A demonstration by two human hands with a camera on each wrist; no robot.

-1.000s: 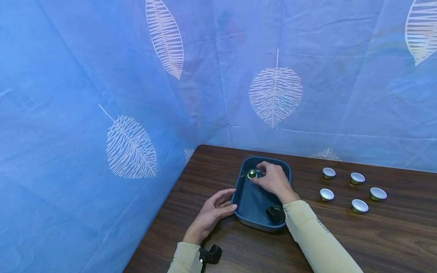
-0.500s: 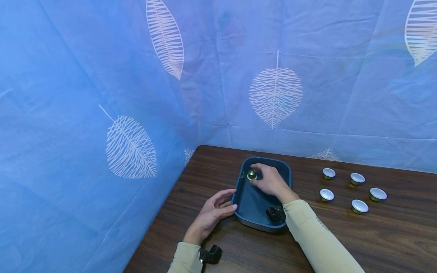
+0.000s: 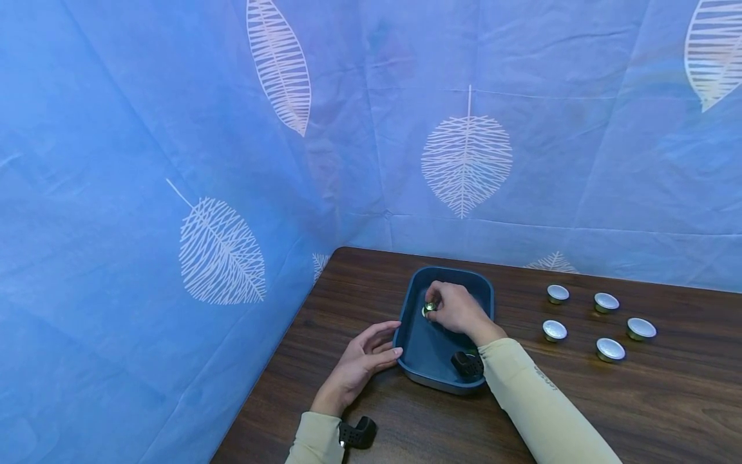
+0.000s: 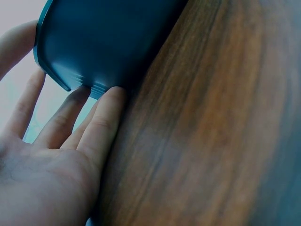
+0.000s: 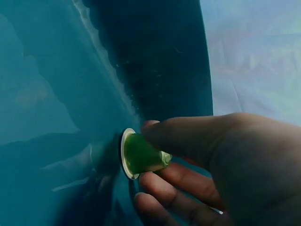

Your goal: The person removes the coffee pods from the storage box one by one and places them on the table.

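Observation:
Inside the dark blue tray (image 3: 431, 351), my right hand (image 3: 458, 309) pinches a small green coffee capsule (image 3: 429, 307) between thumb and fingers. In the right wrist view the capsule (image 5: 142, 154) has its wide pale rim against the tray's floor, with its narrow end pointing away from it. The thumb lies on one side of it and the fingertips on the other. My left hand (image 3: 362, 361) touches the tray's left side, its fingers extended. The left wrist view has these fingers (image 4: 106, 120) against the tray's outer wall (image 4: 108, 42).
Several coffee capsules with white lids up stand on the brown wooden table (image 3: 666, 386) right of the tray, one of them a capsule (image 3: 610, 349) near the front. A blue leaf-patterned cloth (image 3: 522, 161) hangs behind and to the left.
My right hand's fingers have closed round the capsule, which has shifted slightly towards me in the tray and now tilts. My left hand and the tray have stayed in place.

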